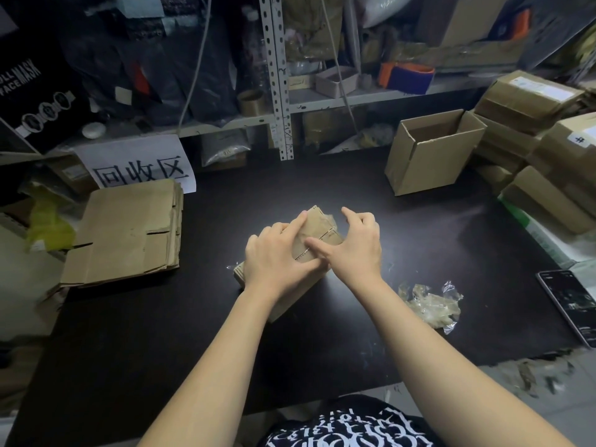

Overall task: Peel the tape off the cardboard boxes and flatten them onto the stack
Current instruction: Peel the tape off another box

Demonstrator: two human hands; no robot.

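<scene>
A small brown cardboard box (317, 229) lies on the black table (200, 343) in the middle, with clear tape over its top seam. My left hand (275, 253) lies on the box's left side, index finger stretched along the top. My right hand (356, 245) is over the box's right end, its thumb pressing on the taped seam and its fingers curled at the far edge, where a bit of clear tape (330, 217) sticks up. At the left lies the stack of flattened boxes (129, 233).
A crumpled wad of peeled tape (430, 306) lies right of my right arm. A phone (571, 304) sits at the table's right edge. An open empty box (429, 151) and several sealed boxes (529, 98) stand at the back right. Shelves with clutter lie behind.
</scene>
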